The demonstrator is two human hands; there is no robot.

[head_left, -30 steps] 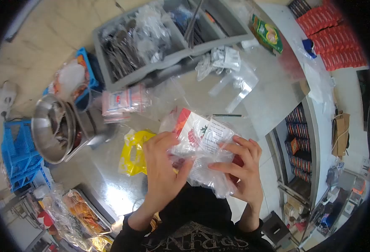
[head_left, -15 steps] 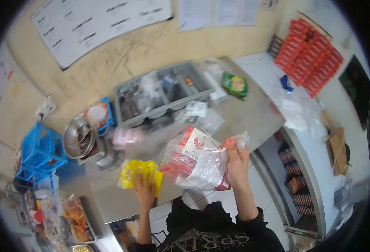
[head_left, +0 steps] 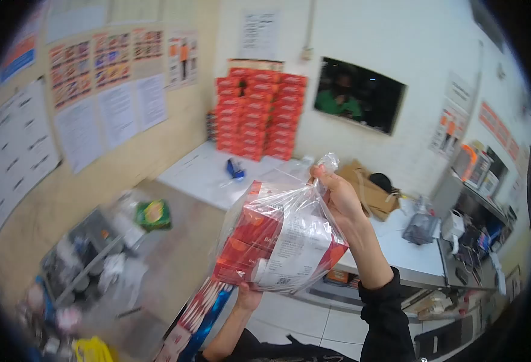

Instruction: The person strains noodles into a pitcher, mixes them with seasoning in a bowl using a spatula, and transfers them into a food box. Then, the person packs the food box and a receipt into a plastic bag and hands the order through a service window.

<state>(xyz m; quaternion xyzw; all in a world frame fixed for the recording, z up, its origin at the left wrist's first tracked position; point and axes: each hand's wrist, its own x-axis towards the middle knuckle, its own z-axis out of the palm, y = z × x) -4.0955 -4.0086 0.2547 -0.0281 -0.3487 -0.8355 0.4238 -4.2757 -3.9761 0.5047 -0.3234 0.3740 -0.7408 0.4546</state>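
Observation:
A clear plastic bag (head_left: 319, 220) hangs in front of me, its top gathered and twisted. Inside are stacked red cardboard boxes (head_left: 256, 226), with a white printed receipt (head_left: 289, 256) against them. My right hand (head_left: 341, 193) is closed around the gathered neck of the bag. Under the lower edge of the bag is my left hand (head_left: 248, 297), its fingers curled against the bottom and partly hidden by it. Just left of that hand, an open compartment holds rows of red-and-white packets (head_left: 202, 308).
A steel counter (head_left: 184, 226) carries a grey divided bin (head_left: 90, 256), a green packet (head_left: 154, 214) and a yellow plastic bag (head_left: 93, 350). On the white counter (head_left: 199, 175) stand tall stacks of red boxes (head_left: 256, 114), a blue item (head_left: 235, 169) and a brown paper bag (head_left: 371, 190).
My view has swung right toward the white counter. The bag has come up closer in my right hand. My left hand has left the yellow plastic bag and come under the clear bag.

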